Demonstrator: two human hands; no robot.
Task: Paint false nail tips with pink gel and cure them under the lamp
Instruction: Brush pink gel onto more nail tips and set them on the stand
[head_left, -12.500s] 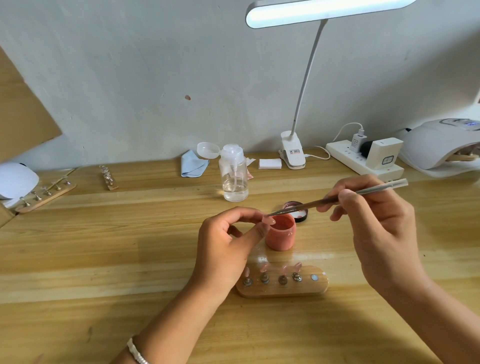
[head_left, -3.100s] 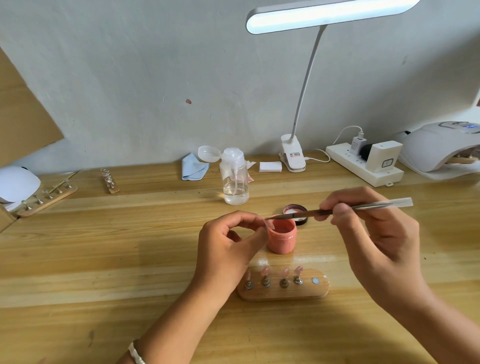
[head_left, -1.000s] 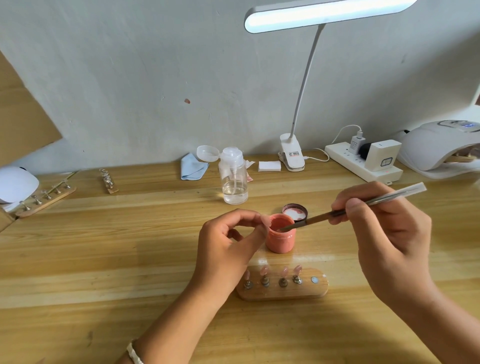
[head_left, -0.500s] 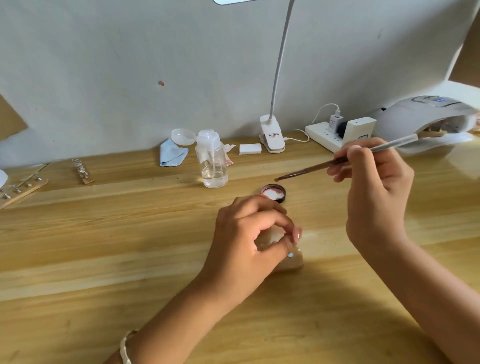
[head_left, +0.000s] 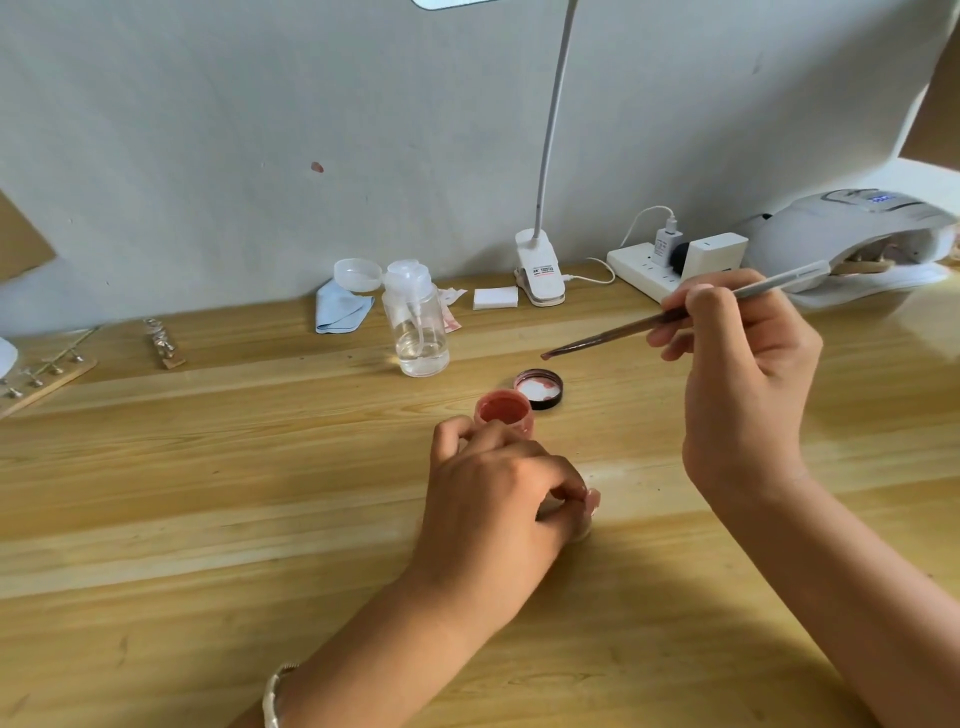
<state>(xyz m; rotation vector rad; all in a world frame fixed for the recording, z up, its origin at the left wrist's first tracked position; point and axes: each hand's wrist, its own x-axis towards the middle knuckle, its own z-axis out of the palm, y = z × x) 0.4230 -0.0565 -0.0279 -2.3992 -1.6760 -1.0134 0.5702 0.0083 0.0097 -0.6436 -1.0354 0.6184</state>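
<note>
Bench-side (head_left: 208, 493), seen from my remote station: the left hand (head_left: 498, 499) sits low, thumb & fingers (head_left: 563, 480) pinching a pink nail tip (head_left: 593, 500) just above the wood, prob. so the painted face isn't touched while it is set down. Whatever it is headed for is hidden under the palm, so I can't tell. The right hand (head_left: 743, 374) grips the brush (head_left: 597, 343) pen-style, raised & angled w/ bristles clear of everything, which I read as parking it so no gel smears. The open gel pot (head_left: 504, 410) stands just behind the left hand, w/ its lid (head_left: 538, 388) upturned beside it, both in easy dip range. The curing lamp (head_left: 852, 234) sits far right by the wall w/ a wooden piece in its mouth. I judge this tip's curing not yet begun.
</note>
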